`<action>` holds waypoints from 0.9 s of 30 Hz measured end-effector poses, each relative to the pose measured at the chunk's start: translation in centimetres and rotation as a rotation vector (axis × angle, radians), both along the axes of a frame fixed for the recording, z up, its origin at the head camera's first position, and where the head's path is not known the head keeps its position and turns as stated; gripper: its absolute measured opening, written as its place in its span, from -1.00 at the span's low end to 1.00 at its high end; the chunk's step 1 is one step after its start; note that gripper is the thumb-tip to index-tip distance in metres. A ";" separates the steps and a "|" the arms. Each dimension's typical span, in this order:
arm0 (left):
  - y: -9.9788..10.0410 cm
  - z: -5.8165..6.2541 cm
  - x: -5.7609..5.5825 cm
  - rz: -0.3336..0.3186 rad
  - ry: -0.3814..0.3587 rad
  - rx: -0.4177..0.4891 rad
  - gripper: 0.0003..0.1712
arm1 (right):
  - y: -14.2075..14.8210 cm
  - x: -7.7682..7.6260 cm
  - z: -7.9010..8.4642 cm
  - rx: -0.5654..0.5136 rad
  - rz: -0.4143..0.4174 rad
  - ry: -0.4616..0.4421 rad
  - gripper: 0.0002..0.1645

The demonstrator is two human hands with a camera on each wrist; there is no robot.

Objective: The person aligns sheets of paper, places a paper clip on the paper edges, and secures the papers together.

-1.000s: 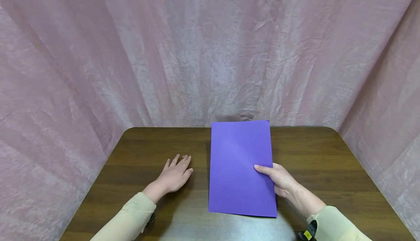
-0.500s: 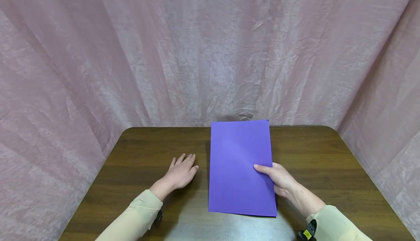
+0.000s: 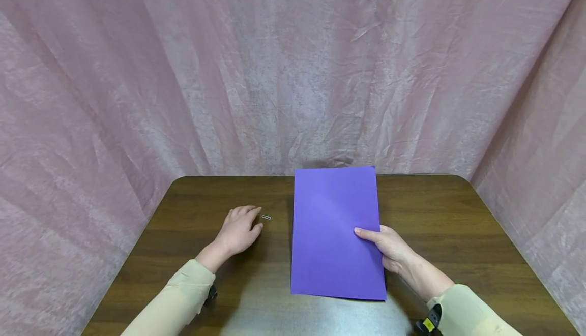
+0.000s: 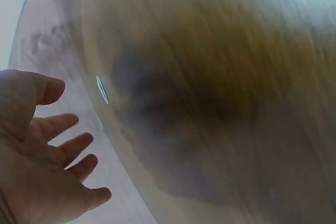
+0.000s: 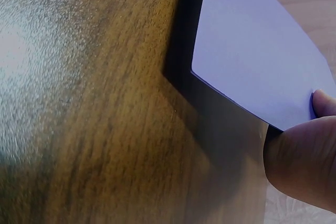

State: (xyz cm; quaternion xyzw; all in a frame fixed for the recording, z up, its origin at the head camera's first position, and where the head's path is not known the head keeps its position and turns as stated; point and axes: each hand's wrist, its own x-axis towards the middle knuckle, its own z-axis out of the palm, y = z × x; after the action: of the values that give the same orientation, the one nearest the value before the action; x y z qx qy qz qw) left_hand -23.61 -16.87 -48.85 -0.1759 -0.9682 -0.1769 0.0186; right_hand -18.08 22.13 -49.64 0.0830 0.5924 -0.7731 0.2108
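A small silver paper clip (image 3: 266, 217) lies on the brown wooden table (image 3: 206, 193), left of the purple sheet. Just left of it hovers my left hand (image 3: 238, 231), palm down, thumb and forefinger parted and nothing between them. The left wrist view shows those fingers (image 4: 79, 169) loosely spread, with the paper clip (image 4: 102, 89) beyond the thumb tip. My right hand (image 3: 394, 252) pinches the purple paper sheet (image 3: 336, 209) by its right edge, thumb on top and the other fingers hidden beneath. The sheet is raised above the table, casting a shadow seen in the right wrist view.
A pink velvet curtain (image 3: 293, 71) hangs behind the table's far edge and along both sides. Glare brightens the table's front middle (image 3: 311, 321). Dark straps (image 3: 430, 321) show at the cuffs of light green sleeves (image 3: 462, 305).
My left hand slid right with fingertips over the paper clip, then drew back left, leaving the clip uncovered and slightly farther right. The right hand and purple sheet stay almost still.
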 end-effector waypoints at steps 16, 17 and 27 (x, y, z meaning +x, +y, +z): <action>-3.5 -0.6 -3.6 0.015 -0.053 0.081 -0.76 | -0.3 0.1 0.1 -0.010 0.013 0.006 -0.82; -3.5 -0.7 -3.8 0.006 -0.057 0.080 -0.76 | -0.3 0.1 0.1 -0.010 0.014 0.006 -0.81; -2.6 -1.4 -5.4 -0.035 -0.098 0.048 -0.84 | -0.4 0.0 0.2 -0.003 0.003 -0.001 -0.82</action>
State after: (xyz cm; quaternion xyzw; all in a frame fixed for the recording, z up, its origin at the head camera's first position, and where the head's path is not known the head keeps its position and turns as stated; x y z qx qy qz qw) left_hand -28.98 -19.52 -50.29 -0.1832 -0.9602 -0.2089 -0.0279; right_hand -18.05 21.75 -49.47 0.0822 0.5914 -0.7736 0.2123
